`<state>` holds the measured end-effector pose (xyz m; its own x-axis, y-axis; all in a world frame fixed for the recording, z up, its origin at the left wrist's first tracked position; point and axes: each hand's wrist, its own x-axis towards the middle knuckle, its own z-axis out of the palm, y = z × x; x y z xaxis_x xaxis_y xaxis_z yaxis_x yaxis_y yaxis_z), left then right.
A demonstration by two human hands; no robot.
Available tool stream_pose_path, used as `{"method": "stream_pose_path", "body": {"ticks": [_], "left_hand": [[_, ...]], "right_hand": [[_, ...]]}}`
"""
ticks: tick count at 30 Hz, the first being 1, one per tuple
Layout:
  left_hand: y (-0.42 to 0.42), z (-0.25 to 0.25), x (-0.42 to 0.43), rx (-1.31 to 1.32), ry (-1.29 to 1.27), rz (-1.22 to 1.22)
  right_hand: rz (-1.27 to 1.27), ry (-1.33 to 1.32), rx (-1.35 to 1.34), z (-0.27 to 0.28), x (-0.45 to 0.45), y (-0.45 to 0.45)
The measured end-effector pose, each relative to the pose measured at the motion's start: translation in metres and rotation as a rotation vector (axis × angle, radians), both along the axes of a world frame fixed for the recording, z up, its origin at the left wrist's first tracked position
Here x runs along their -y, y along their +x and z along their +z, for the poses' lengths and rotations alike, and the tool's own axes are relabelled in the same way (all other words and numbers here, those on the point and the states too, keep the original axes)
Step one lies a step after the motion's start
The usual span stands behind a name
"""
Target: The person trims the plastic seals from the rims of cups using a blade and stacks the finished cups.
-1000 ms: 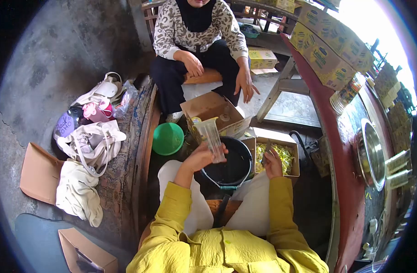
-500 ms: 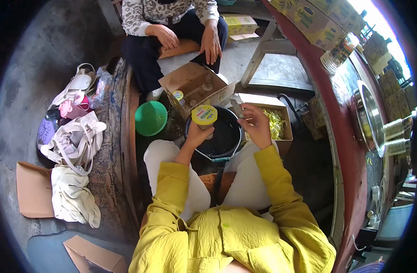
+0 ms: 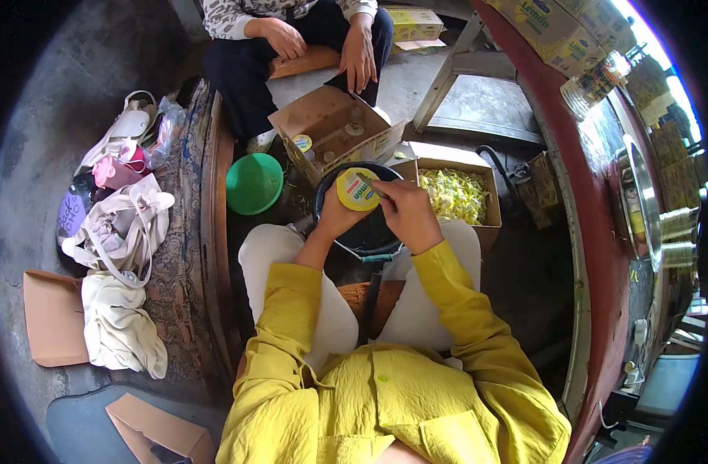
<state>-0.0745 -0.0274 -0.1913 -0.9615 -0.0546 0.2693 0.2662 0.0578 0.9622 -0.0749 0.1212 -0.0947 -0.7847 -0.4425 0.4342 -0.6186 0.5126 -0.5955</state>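
Observation:
My left hand [image 3: 336, 215] is wrapped around a plastic cup with a yellow lid [image 3: 355, 199] reading "Lemon", tilted so its top faces me. My right hand [image 3: 410, 213] pinches a flat grey blade [image 3: 362, 184] whose end lies over the lid's printed label. Whether it is a knife or a scraper I cannot tell. Both hands are above a dark bucket [image 3: 319, 195] between my knees. Beyond it, an open cardboard box [image 3: 308, 116] holds a yellow-lidded cup [image 3: 302, 142] and clear bottles or cups.
A cardboard box of yellow-green shreds [image 3: 456, 195] stands right of the bucket. A green basin [image 3: 254, 184] sits to its left. Another person [image 3: 292, 46] sits opposite, hands on their knees. Bags [image 3: 126, 232] lie on the left bench; a metal bowl [image 3: 638, 203] is on the right.
My right hand has moved left and brought the blade onto the lid. My left hand has tipped the cup towards me and shifted slightly right.

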Motion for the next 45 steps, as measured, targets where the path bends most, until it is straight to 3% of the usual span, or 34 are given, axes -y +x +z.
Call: {"method": "stream_pose_path", "body": {"ticks": [33,45], "left_hand": [[0.002,0.010,0.000,-0.046,-0.018,-0.041],[-0.001,0.000,0.003,-0.025,-0.079,0.130]], "right_hand": [[-0.004,0.186,0.024,-0.006,0.006,0.007],[0.025,0.232,0.082,-0.001,-0.019,0.020]]}}
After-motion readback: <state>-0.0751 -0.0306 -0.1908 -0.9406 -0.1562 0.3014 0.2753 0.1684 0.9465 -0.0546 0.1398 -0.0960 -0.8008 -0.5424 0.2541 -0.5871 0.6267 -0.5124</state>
